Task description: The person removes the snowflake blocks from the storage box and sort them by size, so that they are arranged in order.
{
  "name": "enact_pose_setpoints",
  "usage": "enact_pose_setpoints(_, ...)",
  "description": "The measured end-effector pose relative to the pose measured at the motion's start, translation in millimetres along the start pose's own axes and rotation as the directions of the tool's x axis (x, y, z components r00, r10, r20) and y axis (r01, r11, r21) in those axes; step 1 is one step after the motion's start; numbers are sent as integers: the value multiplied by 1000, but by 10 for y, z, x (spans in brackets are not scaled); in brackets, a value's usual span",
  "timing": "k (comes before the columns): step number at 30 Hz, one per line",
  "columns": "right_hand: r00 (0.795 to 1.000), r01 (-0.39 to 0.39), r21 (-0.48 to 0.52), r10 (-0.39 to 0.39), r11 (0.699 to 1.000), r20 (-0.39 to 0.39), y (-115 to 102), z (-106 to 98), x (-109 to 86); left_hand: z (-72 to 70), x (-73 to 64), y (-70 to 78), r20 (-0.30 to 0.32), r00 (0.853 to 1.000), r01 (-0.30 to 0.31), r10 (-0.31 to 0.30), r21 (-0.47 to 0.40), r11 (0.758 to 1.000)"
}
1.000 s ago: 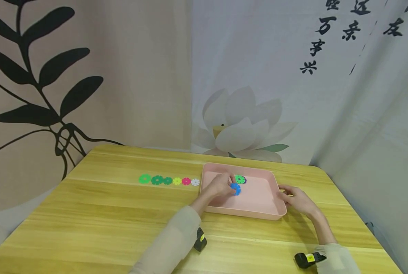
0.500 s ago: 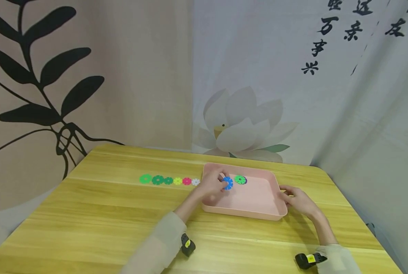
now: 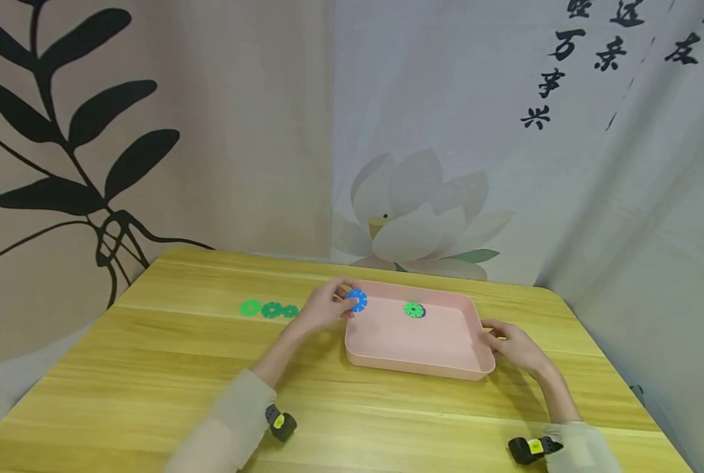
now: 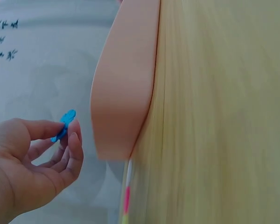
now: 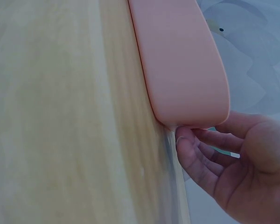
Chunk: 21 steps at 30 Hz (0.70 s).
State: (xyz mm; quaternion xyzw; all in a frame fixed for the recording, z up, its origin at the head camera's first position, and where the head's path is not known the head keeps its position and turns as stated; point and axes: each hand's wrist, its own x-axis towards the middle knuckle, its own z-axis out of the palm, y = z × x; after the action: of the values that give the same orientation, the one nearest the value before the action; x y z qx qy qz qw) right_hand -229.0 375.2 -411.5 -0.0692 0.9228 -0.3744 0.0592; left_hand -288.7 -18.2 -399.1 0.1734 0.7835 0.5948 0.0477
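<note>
My left hand (image 3: pixel 325 305) pinches a blue snowflake disc (image 3: pixel 359 300) between thumb and fingers, above the left rim of a pink tray (image 3: pixel 387 341). In the left wrist view the blue disc (image 4: pixel 65 123) appears nearly edge-on at the fingertips, apart from the tray wall (image 4: pixel 121 102). My right hand (image 3: pixel 517 345) holds the tray's right end; the right wrist view shows its fingers (image 5: pixel 189 147) against the end wall. Inside the tray lies a green snowflake disc (image 3: pixel 414 309), partly covering a purple one (image 3: pixel 424 313).
Left of the tray, a row of discs lies on the wooden table (image 3: pixel 151 368): a light green disc (image 3: pixel 249 308), a darker green one (image 3: pixel 272 310) and a smaller green one (image 3: pixel 290 311). My left hand hides the row's right part. A printed curtain (image 3: pixel 257 131) hangs behind.
My left hand has lifted the blue disc from inside the tray and moved left to the tray's left rim, covering the yellow, pink and white discs. My right hand has stayed put.
</note>
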Motion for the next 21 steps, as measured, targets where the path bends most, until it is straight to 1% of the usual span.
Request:
enact_pose_setpoints(3,1000,3,-3,-3,1000,2,7,-3,1,-178,-31,-79,-21,1000,-10,10,-9,1000)
enact_pose_setpoints(6,1000,11,-1,-11,1000,6,14,-11,-1,-359,-74,-150,-44,999,-11,13,28,1000)
enact_pose_setpoints(10,1000,17,22,-17,1000,12,16,-14,-3,-613,-166,-210,-54,998,-10,13,63,998)
enact_pose_setpoints(11,1000,19,25,-19,1000,14,17,-15,-4,-676,-194,-221,-53,999,-8,11,61,998)
enact_pose_setpoints(14,999,25,39,-26,999,20,21,-24,-2,-869,-283,-255,-64,998,9,-6,53,999)
enact_pose_setpoints(21,999,28,41,-29,999,23,32,-21,7,-1307,-468,-321,-122,992,56,-43,112,992)
